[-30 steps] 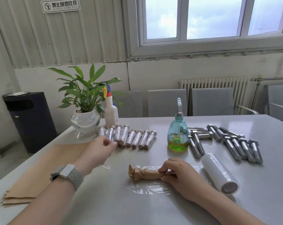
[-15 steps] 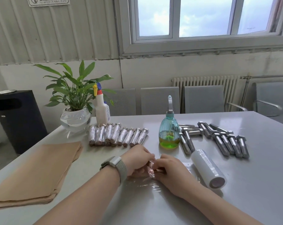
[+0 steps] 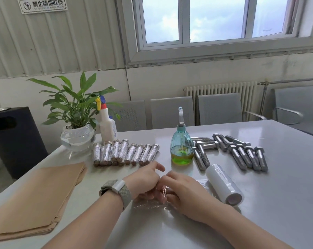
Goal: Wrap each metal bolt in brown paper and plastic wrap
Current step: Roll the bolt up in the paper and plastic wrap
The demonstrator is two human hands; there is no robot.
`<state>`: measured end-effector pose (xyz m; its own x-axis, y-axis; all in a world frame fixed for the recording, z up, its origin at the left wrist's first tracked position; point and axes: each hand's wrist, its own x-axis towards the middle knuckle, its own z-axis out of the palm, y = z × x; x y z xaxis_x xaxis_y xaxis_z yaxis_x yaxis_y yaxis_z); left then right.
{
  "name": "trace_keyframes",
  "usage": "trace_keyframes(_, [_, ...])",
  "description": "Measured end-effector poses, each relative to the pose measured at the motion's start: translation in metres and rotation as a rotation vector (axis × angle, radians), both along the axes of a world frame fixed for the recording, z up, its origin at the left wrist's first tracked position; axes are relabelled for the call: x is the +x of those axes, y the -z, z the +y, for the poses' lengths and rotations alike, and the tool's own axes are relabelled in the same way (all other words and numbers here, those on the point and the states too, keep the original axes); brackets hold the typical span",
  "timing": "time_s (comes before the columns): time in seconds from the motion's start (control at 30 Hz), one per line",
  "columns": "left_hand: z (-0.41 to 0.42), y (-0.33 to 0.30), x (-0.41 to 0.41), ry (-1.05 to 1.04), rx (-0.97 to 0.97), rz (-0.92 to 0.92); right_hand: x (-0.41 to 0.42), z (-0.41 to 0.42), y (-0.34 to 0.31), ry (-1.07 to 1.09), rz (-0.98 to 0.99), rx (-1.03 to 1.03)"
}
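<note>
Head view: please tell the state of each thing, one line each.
Left hand: holds the bundle.
Right hand: holds it too.
Bundle: half-wrapped in film.
Wrapped bolts: finished, in a row.
Bare bolts: unwrapped.
Film roll: lying down.
Brown paper: stacked flat.

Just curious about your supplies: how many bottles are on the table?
2. A white spray bottle stands beside the plant; a blue bottle with green liquid stands just left of the bare bolts.

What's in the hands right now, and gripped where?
Both hands, left hand and right hand, grip one plastic-wrapped bolt, one at each end; the middle shows between them.
</note>
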<state>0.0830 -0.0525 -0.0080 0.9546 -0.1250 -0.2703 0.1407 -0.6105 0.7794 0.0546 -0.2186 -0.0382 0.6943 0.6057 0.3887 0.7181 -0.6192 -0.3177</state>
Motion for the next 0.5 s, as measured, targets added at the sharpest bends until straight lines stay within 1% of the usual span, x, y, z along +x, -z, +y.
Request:
trace_keyframes(0.1, [-0.001, -0.001, -0.001, 0.004, -0.004, 0.014, 0.000, -0.003, -0.003, -0.036, 0.076, 0.054])
trace_keyframes(0.23, [-0.001, -0.003, -0.001, 0.023, 0.003, 0.052, 0.000, -0.004, -0.006, 0.011, 0.080, 0.068])
trace_keyframes(0.4, [-0.003, -0.004, -0.006, 0.042, -0.020, 0.055, 0.001, -0.008, -0.012, 0.020, 0.049, -0.020])
trace_keyframes(0.5, [-0.005, -0.005, -0.007, 0.038, -0.024, 0.049, 0.000, -0.009, -0.012, 0.027, 0.030, -0.030])
